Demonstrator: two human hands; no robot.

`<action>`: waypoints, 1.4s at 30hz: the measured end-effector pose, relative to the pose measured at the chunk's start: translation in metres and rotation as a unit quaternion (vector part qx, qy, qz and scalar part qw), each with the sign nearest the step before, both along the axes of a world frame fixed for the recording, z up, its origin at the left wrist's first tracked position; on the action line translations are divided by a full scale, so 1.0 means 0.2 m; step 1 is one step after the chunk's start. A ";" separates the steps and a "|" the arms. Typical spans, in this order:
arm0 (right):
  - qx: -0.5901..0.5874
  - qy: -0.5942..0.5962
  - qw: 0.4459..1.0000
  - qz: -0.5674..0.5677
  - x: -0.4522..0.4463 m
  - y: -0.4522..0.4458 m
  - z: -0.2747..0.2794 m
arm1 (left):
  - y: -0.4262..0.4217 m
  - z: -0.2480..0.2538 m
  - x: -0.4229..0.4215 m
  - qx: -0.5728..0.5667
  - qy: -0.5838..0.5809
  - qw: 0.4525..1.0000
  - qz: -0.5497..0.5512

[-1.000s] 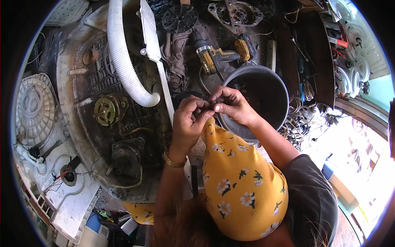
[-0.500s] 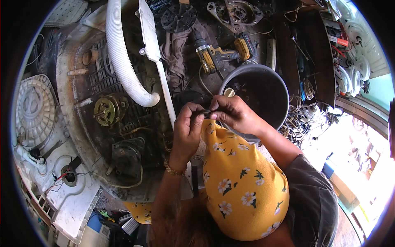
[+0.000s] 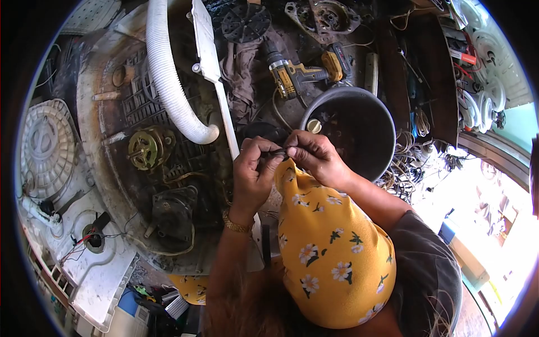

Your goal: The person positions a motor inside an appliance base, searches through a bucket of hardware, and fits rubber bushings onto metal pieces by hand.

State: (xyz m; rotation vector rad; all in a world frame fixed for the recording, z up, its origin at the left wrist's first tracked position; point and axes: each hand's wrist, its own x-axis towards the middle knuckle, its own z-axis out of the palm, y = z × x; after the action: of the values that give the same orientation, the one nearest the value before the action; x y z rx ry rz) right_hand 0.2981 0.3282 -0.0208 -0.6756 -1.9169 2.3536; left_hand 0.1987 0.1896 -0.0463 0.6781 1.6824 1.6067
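Observation:
My left hand (image 3: 254,169), with a gold-coloured band (image 3: 236,223) at the wrist, pinches a small dark piece (image 3: 281,153) between thumb and fingers. From the other side my right hand (image 3: 319,157) closes on the same piece, thumb against finger. It is too small to make out. Both hands meet above yellow flowered cloth (image 3: 331,247) that covers my knee. Beyond the right hand stands a dark grey tub (image 3: 387,121) with a cream knob (image 3: 314,126) inside its left side.
A yellow and black drill (image 3: 292,76) lies behind the tub. On the left are a washing machine body (image 3: 95,121), a white corrugated hose (image 3: 168,78) and a motor (image 3: 147,149). Tangled wires (image 3: 412,174) lie right of the tub.
My right hand has shifted slightly right and down, and the cream knob in the tub has come into view. Both hands still pinch close together.

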 end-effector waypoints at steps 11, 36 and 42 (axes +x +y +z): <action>0.371 0.053 0.922 0.097 0.02 0.05 -0.03 | 0.02 0.05 0.02 -0.096 0.204 0.974 0.003; -0.176 -0.008 0.980 0.090 0.09 -0.01 -0.08 | -0.08 0.12 0.01 -0.045 -0.209 0.968 -0.131; -0.210 -0.004 0.974 0.085 0.08 -0.01 -0.09 | -0.10 0.04 -0.01 -0.010 -0.117 0.978 -0.170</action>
State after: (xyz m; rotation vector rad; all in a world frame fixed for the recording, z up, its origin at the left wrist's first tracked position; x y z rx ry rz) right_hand 0.3140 0.3256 -0.0396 -0.5551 -1.5415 2.9063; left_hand 0.1958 0.1700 -0.0389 0.6957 1.3287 1.3661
